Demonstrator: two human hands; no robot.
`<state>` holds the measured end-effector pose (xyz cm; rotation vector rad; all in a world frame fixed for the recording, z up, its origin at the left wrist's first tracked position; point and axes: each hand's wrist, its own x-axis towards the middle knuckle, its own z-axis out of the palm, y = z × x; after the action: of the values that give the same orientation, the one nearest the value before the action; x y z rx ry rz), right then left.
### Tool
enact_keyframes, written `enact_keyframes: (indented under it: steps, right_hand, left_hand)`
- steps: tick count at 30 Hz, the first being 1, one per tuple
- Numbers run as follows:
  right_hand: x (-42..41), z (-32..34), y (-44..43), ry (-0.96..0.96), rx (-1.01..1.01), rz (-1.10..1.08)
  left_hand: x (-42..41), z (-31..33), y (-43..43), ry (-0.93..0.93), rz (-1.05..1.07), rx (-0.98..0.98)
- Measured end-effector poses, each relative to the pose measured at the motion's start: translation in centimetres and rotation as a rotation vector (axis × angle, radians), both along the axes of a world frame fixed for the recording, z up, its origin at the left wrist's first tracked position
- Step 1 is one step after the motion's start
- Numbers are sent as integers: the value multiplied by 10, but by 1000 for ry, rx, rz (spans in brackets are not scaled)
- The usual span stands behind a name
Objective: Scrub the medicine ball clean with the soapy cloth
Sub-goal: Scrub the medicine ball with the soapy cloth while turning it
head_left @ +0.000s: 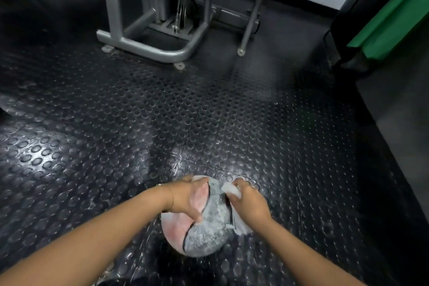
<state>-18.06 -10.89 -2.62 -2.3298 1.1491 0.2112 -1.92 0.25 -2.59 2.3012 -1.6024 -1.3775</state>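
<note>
The medicine ball sits on the studded black rubber floor near the bottom centre. It is grey and pink with dark seams and is covered in white soap foam. My left hand lies spread over the ball's upper left side, fingers curved against its surface. My right hand grips a bunched white soapy cloth against the ball's right side. More of the cloth hangs out below that hand. The ball's far side is hidden by both hands.
Wet, soapy patches shine on the floor around the ball. A grey metal gym machine frame stands at the back, a thin metal leg to its right. A green padded piece is at the far right.
</note>
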Motion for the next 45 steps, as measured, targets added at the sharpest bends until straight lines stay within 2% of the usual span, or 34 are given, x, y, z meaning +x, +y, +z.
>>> enact_keyframes:
  steps: [4,9,13,18,23,28,32,37,42,45]
  right_hand:
    - [-8,3,1,-149,-43,175]
    - [-2,-6,-3,-187,-32,-4]
    - [-7,3,12,-241,-109,176]
    - [2,4,3,-150,-132,111]
    - [-1,11,20,-182,-205,263]
    - [13,16,6,-90,-207,184]
    - [12,16,15,-158,-258,341]
    - [24,10,-7,-106,-233,217]
    - [18,13,5,-152,-267,327]
    - [21,12,-9,-130,-270,237]
  left_hand:
    - [8,-2,-6,51,35,3]
    - [4,-3,-5,58,63,6]
    - [3,-4,1,49,90,-2]
    - [-2,-4,-3,59,121,15]
    - [-6,-4,-4,28,137,31]
    - [-7,0,-9,30,185,61]
    - [2,-5,-21,37,205,90]
    - [3,-8,-28,35,220,89]
    - [5,-9,-26,40,260,82]
    - [4,-9,-25,49,270,71]
